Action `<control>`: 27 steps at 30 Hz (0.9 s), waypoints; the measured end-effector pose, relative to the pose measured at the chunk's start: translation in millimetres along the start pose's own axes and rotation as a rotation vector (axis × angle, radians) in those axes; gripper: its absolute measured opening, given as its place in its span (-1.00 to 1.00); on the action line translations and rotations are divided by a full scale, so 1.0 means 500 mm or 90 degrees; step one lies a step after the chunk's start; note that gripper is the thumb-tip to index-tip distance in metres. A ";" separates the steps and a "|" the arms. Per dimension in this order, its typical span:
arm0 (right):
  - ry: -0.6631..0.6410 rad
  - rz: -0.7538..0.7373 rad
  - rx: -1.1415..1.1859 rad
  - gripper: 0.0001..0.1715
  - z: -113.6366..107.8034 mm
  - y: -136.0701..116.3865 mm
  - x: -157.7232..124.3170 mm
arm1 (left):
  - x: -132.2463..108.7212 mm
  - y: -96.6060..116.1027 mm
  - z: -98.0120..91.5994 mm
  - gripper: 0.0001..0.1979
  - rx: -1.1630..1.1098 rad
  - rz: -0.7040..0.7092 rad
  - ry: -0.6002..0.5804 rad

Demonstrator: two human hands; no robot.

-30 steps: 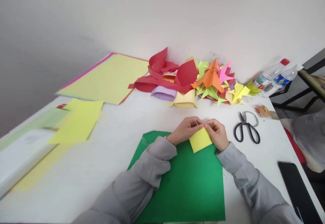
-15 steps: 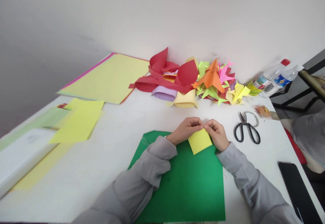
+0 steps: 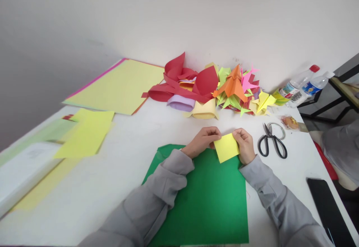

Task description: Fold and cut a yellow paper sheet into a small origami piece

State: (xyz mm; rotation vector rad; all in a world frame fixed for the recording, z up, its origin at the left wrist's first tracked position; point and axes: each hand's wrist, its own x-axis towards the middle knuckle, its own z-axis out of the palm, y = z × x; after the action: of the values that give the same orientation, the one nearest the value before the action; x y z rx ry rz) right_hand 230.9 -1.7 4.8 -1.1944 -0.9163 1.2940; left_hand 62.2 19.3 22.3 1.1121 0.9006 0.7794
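A small yellow square of paper (image 3: 227,149) is held up over the far edge of a green sheet (image 3: 207,202). My left hand (image 3: 202,141) pinches its upper left corner between thumb and fingers. At the upper right corner, my right hand (image 3: 245,145) grips it with the thumb on the near face. The paper's face is turned towards me and looks flat, its far side hidden. Both hands are closed, a paper's width apart.
Black-handled scissors (image 3: 272,142) and a tape roll (image 3: 277,130) lie to the right, a black phone (image 3: 331,209) nearer. Behind are folded paper shapes (image 3: 232,84), bottles (image 3: 297,84) and large coloured sheets (image 3: 120,86). Yellow paper (image 3: 86,133) and a white box (image 3: 28,172) lie left.
The yellow square has turned from a tilted diamond to nearly level. My right hand has shifted up and right along its top edge; the hands have moved apart.
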 end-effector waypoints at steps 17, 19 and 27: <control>0.082 -0.007 0.066 -0.66 -0.004 0.004 0.011 | 0.010 -0.015 -0.012 -0.84 -0.075 0.045 0.023; 0.081 -0.011 0.072 -0.66 -0.005 0.006 0.012 | 0.011 -0.017 -0.012 -0.84 -0.079 0.050 0.022; 0.036 -0.036 0.076 -0.65 -0.003 0.010 0.011 | 0.007 -0.012 -0.009 -0.77 -0.096 0.110 0.069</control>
State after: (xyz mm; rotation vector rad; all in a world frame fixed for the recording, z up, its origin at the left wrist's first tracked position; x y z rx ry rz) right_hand 231.7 3.2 -1.3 -1.0994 -0.8152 1.2461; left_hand 60.1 22.7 14.9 1.0311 0.8294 1.0410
